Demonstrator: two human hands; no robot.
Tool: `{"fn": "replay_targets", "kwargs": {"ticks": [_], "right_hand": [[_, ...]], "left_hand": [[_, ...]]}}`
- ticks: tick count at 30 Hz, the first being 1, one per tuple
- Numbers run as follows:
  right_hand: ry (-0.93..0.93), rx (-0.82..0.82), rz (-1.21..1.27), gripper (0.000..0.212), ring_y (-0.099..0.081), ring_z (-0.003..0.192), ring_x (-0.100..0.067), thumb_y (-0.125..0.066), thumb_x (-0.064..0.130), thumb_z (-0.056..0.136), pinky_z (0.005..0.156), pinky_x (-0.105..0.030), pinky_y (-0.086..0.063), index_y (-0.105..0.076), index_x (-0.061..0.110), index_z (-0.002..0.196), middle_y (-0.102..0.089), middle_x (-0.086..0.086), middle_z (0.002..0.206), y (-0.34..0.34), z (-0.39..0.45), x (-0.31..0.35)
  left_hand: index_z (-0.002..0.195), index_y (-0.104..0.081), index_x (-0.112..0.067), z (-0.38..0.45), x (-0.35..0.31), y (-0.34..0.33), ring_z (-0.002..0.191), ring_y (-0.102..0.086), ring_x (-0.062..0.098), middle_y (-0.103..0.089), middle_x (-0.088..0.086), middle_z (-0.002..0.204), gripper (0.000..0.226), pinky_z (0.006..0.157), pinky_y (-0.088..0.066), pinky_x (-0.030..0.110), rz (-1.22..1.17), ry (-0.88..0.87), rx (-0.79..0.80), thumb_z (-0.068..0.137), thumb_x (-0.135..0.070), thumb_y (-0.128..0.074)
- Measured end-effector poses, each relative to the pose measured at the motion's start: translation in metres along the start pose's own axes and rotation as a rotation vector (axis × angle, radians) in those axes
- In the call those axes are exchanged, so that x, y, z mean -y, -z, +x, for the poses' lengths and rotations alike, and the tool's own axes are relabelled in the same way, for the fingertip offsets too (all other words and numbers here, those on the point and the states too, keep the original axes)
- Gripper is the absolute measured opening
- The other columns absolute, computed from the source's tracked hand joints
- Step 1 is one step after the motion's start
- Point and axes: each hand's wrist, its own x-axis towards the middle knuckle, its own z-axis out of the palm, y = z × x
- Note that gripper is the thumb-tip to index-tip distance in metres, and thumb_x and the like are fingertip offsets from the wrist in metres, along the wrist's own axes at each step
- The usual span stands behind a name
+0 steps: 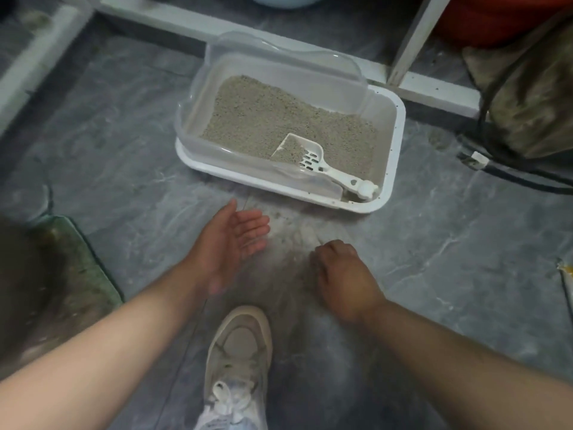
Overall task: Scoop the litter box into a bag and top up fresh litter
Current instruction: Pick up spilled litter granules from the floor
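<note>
1. Litter box (391, 178): white tray with a clear hood, on the grey floor at 12 o'clock from the person's shoe (240, 361). Litter (263, 119) is heaped toward the hooded end and thinner toward the open end.
2. Scoop (313, 158): lies inside the box, slotted head resting on the litter with some grains in it, handle pointing to 4 o'clock at the near corner. No hand touches it.
3. Left hand (235, 240): held palm up with fingers straight, holding nothing, at 7 o'clock from the box.
4. Right hand (341, 274): knuckles up, fingers curled down toward the floor; whether they pinch anything cannot be told.
5. Floor patch (297, 231) between the hands: pale dust and scattered grains, just in front of the box.
6. Judgement: the step in hand appears to be gathering spilled grains off the floor.
7. Recommendation: sweep the grains toward the upturned left palm with the right fingers, keep that palm level, and tip it low over the box so nothing scatters.
8. No bag is identifiable; the dark sack (527, 97) at 2 o'clock is not clearly one.
</note>
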Motion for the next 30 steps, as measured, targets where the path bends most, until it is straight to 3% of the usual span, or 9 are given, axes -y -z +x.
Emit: {"fn": "replay_targets", "kwargs": {"ticks": [4, 8, 11, 14, 18, 24, 30], "right_hand": [[0.031, 0.004, -0.042, 0.033, -0.049, 0.106, -0.031, -0.045, 0.022, 0.088, 0.091, -0.043, -0.048, -0.062, 0.007, 0.112, -0.054, -0.011, 0.116, -0.002, 0.001, 0.013], [0.050, 0.003, -0.105, 0.044, -0.049, 0.115, -0.033, -0.044, 0.022, 0.084, 0.099, -0.041, -0.045, -0.059, 0.006, 0.122, -0.053, -0.013, 0.126, 0.004, 0.006, 0.025], [0.110, 0.032, -0.196, 0.056, -0.036, 0.138, -0.032, -0.049, 0.018, 0.090, 0.116, -0.037, -0.031, -0.041, 0.007, 0.145, -0.038, -0.014, 0.151, 0.003, 0.030, 0.036], [0.146, 0.064, -0.270, 0.069, -0.018, 0.150, -0.030, -0.047, 0.017, 0.092, 0.123, -0.036, -0.017, -0.021, 0.008, 0.156, -0.018, -0.015, 0.163, -0.002, 0.059, 0.051], [0.157, 0.116, -0.352, 0.066, -0.007, 0.153, -0.031, -0.035, 0.014, 0.096, 0.124, -0.044, -0.012, -0.011, 0.008, 0.158, -0.006, -0.014, 0.166, -0.014, 0.082, 0.066], [0.125, 0.191, -0.428, 0.067, 0.006, 0.153, -0.031, -0.029, 0.008, 0.096, 0.124, -0.044, -0.009, -0.002, 0.000, 0.157, 0.008, -0.016, 0.166, -0.030, 0.083, 0.066], [0.149, 0.184, -0.417, 0.064, 0.000, 0.154, -0.030, -0.033, 0.006, 0.098, 0.125, -0.039, -0.008, -0.008, 0.000, 0.157, 0.000, -0.015, 0.166, -0.023, 0.078, 0.058]], "left_hand": [[0.117, -0.064, -0.006, -0.001, 0.006, 0.005, 0.119, -0.063, 0.029, -0.067, 0.017, 0.125, 0.057, 0.107, -0.046, 0.046, -0.097, -0.020, -0.028, 0.099, -0.054, -0.040], [0.119, -0.064, -0.006, -0.003, 0.015, 0.011, 0.123, -0.061, 0.031, -0.064, 0.018, 0.130, 0.056, 0.105, -0.048, 0.044, -0.160, -0.024, -0.063, 0.099, -0.054, -0.042], [0.115, -0.065, -0.007, -0.001, 0.017, 0.020, 0.118, -0.063, 0.029, -0.065, 0.017, 0.129, 0.054, 0.095, -0.052, 0.040, -0.176, -0.043, -0.084, 0.099, -0.053, -0.042], [0.113, -0.065, -0.007, 0.002, 0.013, 0.031, 0.111, -0.065, 0.027, -0.066, 0.018, 0.127, 0.053, 0.092, -0.053, 0.040, -0.182, -0.066, -0.106, 0.100, -0.052, -0.041], [0.115, -0.064, -0.006, 0.001, 0.010, 0.042, 0.115, -0.064, 0.029, -0.067, 0.017, 0.124, 0.053, 0.102, -0.049, 0.044, -0.169, -0.059, -0.112, 0.100, -0.052, -0.042], [0.117, -0.063, -0.004, 0.004, 0.011, 0.054, 0.117, -0.064, 0.031, -0.066, 0.019, 0.126, 0.055, 0.097, -0.052, 0.042, -0.181, -0.035, -0.127, 0.099, -0.052, -0.044], [0.117, -0.063, -0.003, 0.006, 0.011, 0.047, 0.111, -0.065, 0.030, -0.067, 0.019, 0.121, 0.054, 0.105, -0.048, 0.046, -0.213, -0.010, -0.119, 0.099, -0.051, -0.044]]}}
